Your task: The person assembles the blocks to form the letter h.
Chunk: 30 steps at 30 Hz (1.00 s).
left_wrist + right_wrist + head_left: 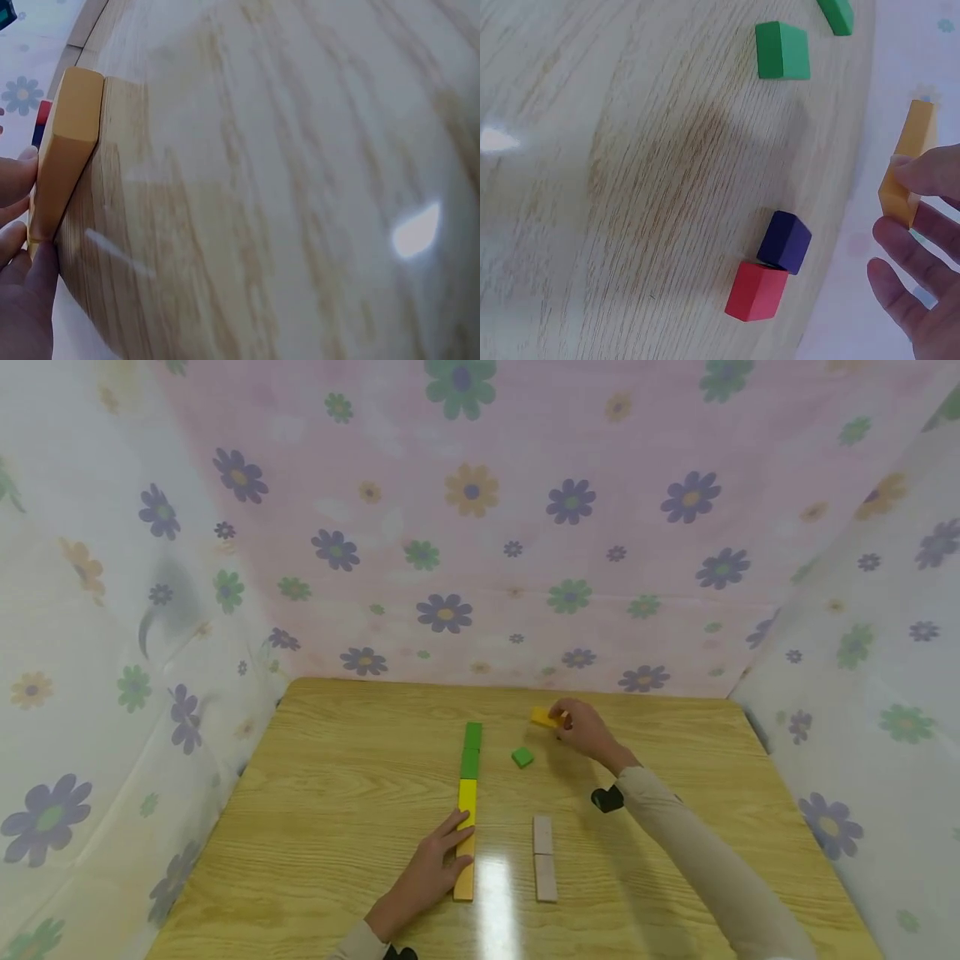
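Note:
An orange block (pixel 542 717) (pixel 911 150) is pinched between the thumb and fingers of my right hand (pixel 587 732) (pixel 934 225), raised over the table's far side. My left hand (pixel 427 875) (pixel 22 247) lies along a straight row, its fingers touching the yellow block (pixel 467 793) and the orange block (pixel 464 887) (pixel 71 127) at the near end. Two green blocks (pixel 471 752) form the row's far end. To the right of them sits a loose green block (pixel 522 757) (pixel 782 51), turned at an angle.
Two pale blocks (pixel 544 860) stand end to end right of the row. In the right wrist view a dark blue block (pixel 784 241) and a red block (pixel 756 291) lie together on the table. Flowered cloth (pixel 480 543) surrounds the table on three sides.

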Motion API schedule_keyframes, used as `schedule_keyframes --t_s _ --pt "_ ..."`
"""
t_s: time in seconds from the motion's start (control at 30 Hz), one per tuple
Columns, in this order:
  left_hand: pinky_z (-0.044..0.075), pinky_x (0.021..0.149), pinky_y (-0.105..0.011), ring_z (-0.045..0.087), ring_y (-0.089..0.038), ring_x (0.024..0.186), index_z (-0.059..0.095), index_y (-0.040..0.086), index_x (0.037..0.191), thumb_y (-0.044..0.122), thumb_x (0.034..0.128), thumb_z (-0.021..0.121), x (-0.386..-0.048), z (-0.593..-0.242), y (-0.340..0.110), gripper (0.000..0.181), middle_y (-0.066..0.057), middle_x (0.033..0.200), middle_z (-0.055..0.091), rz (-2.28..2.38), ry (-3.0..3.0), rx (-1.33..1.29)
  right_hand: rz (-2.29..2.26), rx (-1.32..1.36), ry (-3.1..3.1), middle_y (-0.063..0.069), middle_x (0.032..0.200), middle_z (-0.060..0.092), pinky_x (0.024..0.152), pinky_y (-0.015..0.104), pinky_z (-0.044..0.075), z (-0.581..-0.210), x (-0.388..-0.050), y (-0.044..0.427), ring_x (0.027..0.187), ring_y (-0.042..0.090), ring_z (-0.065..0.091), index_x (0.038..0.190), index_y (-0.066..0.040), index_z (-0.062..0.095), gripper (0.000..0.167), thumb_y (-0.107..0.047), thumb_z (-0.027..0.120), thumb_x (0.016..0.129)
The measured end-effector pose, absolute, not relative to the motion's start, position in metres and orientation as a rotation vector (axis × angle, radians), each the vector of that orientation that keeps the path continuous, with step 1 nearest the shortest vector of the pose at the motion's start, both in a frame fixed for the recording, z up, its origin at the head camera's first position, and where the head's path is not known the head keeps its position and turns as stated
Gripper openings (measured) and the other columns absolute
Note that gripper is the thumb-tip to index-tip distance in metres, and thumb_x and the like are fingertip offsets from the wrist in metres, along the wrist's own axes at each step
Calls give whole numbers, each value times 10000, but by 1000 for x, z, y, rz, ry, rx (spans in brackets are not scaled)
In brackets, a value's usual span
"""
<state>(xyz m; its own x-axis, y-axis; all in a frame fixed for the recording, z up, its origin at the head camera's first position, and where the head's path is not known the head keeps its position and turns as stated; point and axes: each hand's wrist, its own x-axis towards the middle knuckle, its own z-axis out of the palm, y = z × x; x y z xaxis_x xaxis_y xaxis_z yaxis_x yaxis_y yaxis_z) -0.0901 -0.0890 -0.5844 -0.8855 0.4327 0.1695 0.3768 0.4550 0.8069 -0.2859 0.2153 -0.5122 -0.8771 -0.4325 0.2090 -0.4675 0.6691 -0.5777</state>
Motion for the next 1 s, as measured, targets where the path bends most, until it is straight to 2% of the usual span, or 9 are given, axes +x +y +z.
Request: schedule_keyframes --t_s 0.27,0.5,0.7,1.0 --pt "377 1007 -471 252 -351 1378 507 -62 1321 91 925 615 -90 -584 -89 438 -156 1494 322 1457 2604 720 1032 815 -2832 86 939 608 584 299 459 -502 -269 211 668 152 507 1011 -24 630 185 15 672 835" --pt "371 1021 -457 236 -323 1390 505 -47 1330 99 928 610 -90 -584 -89 441 -133 1502 315 1455 2584 688 1088 839 -2819 80 931 609 574 299 472 -497 -257 208 657 152 513 1010 -30 638 185 4 687 835" --pt "370 1022 -456 242 -323 1388 506 -42 1332 94 923 617 -90 -585 -89 446 -126 1503 315 1450 2586 677 1089 898 -2774 78 953 613 582 296 474 -498 -251 206 687 157 516 1005 -30 643 190 14 692 826" --pt "365 1024 -460 235 -320 1391 500 -44 1335 101 931 606 -90 -587 -89 442 -128 1506 308 1442 2591 694 1087 922 -2766 90 1021 617 672 337 513 -497 -241 200 798 185 571 1010 -36 642 195 1 701 828"
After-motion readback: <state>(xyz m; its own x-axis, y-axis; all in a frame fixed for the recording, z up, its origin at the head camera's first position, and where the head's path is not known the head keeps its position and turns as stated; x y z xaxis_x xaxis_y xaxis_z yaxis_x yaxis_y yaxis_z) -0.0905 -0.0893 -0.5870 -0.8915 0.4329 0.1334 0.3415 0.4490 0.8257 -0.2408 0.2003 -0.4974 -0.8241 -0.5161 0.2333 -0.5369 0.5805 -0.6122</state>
